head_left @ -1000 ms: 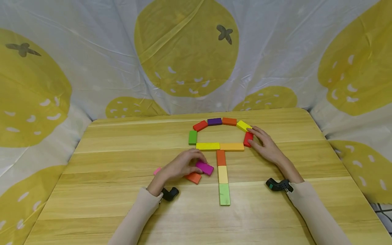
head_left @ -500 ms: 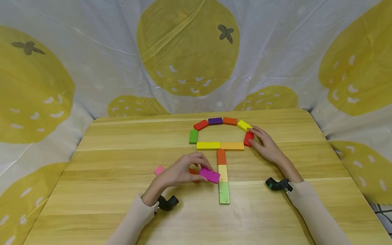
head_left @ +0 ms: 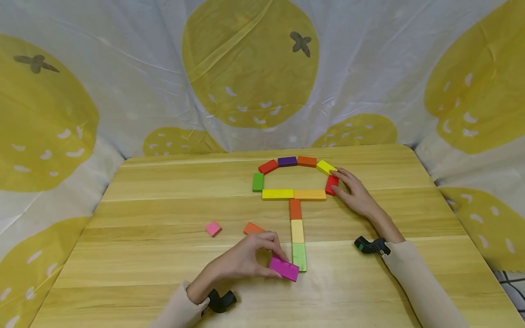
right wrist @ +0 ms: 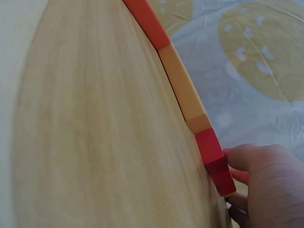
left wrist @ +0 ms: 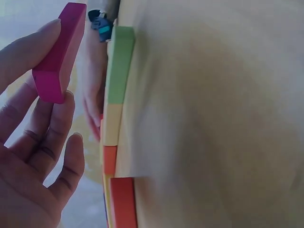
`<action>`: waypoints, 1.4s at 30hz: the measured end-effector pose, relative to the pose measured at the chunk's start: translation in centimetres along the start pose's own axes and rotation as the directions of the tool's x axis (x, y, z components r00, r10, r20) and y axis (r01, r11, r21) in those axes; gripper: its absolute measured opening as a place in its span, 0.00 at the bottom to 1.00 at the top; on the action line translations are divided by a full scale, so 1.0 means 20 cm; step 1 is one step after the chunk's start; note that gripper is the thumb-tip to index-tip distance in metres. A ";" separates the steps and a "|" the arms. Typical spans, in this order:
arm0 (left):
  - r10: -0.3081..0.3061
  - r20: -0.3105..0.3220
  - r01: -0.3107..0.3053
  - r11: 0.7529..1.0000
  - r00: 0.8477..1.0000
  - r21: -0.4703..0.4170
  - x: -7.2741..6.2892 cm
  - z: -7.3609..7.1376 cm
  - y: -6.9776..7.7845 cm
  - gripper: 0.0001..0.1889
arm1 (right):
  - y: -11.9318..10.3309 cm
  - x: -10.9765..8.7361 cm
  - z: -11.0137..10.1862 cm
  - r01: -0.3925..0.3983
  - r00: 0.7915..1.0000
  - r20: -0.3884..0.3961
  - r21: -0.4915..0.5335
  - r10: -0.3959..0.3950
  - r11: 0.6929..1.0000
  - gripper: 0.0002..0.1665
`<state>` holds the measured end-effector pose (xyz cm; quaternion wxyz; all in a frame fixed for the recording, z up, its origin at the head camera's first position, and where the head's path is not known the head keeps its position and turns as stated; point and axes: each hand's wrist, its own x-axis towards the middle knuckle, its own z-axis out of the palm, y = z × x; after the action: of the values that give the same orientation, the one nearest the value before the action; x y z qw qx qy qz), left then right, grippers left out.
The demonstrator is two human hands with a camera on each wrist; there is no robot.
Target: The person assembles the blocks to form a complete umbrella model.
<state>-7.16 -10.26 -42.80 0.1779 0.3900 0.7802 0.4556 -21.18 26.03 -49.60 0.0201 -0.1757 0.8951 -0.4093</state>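
Note:
My left hand pinches a magenta wooden block between thumb and fingers. In the head view, the block overlaps the lower left of the light green block, which ends a straight column. The left wrist view shows the magenta block tilted in my fingers. My right hand rests at the right side of a ring of blocks, its relaxed fingers touching a red block and the end of a yellow block. In the right wrist view the thumb lies against the red block.
Above the green block, the column continues with a cream block and an orange-red block. A yellow bar and a light orange bar cross its top. Loose pink and orange blocks lie left.
My left hand has lifted the magenta block from beside the loose orange one and carried it toward me, down to the column's near end. The right hand has stayed in place.

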 end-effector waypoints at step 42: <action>-0.123 0.134 0.107 0.987 0.983 0.120 0.00 0.06 -0.01 0.14 | -0.02 0.00 -0.01 -0.006 1.000 0.006 -0.006 0.006 1.000 0.33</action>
<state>-6.48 -9.59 -43.64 0.2366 0.3847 0.8113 0.3713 -21.08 25.94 -49.12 0.0238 -0.1742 0.8968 -0.4061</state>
